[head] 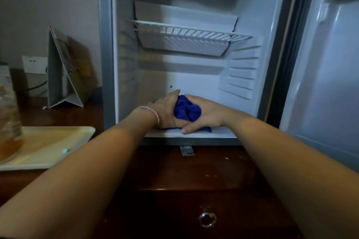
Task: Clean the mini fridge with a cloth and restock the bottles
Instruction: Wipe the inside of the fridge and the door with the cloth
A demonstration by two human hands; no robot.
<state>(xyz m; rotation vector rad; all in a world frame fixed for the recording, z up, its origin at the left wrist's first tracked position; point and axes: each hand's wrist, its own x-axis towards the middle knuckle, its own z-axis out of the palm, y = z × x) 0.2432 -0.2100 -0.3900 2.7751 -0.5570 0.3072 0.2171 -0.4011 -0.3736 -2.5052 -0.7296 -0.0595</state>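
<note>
The mini fridge stands open, white inside, with no bottles visible in it. A bunched blue cloth lies on the fridge floor near the front edge. My left hand grips the cloth from the left, fingers reaching toward the back wall. On the other side, my right hand holds the cloth, its thumb pressed down on the floor by the cloth's front edge. A white wire shelf sits halfway up, bare. A blurred bottle with amber liquid stands on a tray at the far left.
The fridge door is swung open on the right. A cream tray lies on the dark wooden cabinet top to the left. A folded card stand and a wall socket are behind it. A drawer knob is below.
</note>
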